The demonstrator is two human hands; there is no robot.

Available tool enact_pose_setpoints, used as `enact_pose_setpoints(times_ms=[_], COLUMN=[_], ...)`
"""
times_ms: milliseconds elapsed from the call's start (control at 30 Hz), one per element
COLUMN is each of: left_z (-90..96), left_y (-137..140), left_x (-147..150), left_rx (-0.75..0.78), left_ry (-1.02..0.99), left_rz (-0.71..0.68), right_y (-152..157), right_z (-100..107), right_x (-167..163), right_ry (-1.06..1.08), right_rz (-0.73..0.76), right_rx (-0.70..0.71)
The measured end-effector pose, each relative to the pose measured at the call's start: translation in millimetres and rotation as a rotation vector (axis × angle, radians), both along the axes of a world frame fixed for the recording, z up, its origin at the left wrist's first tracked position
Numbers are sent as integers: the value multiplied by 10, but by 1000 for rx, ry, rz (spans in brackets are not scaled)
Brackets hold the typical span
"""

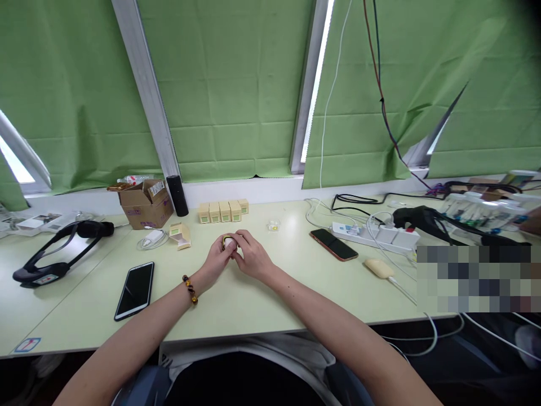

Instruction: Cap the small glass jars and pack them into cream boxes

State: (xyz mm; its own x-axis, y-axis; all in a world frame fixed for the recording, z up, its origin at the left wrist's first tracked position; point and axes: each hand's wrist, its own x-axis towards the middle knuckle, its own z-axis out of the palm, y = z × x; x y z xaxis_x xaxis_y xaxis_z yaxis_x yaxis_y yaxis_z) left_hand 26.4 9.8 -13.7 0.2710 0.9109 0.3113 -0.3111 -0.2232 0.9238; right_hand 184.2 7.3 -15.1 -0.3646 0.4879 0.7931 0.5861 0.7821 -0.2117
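Both my hands meet above the middle of the table (270, 304). Between them is a small round object (228, 242), white with a yellow and dark rim; its kind is not clear. My left hand (216, 259) is closed around its left side, thumb across the front. My right hand (253, 256) pinches its right edge, with the fingertips partly hiding it. Behind my left hand lies an opened small cream box (180, 235). Farther back stands a row of several small cream boxes (220, 211). A small clear plastic piece (274, 225) rests beyond my right hand.
On the left are a white-framed phone (135, 290), a black headset (63, 254), a coiled white cable (151, 239), a cardboard box (147, 206) and a black cylinder (177, 195). A second phone (333, 244), a power strip (376, 235) and a cream power bank (378, 268) lie right.
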Motion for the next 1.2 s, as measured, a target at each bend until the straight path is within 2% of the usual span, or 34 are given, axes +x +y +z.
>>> enact_pose_setpoints(times_ms=[367,1200], left_z=[54,-68], left_y=[-51,57], left_x=[18,15], left_rx=[-24,-18], left_ry=[-53,-96], left_rz=[-33,-53], right_y=[-15,-28], right_z=[14,17], right_x=[-6,-2], right_ry=[19,20], right_rz=[5,-16], right_rx=[-4,-79])
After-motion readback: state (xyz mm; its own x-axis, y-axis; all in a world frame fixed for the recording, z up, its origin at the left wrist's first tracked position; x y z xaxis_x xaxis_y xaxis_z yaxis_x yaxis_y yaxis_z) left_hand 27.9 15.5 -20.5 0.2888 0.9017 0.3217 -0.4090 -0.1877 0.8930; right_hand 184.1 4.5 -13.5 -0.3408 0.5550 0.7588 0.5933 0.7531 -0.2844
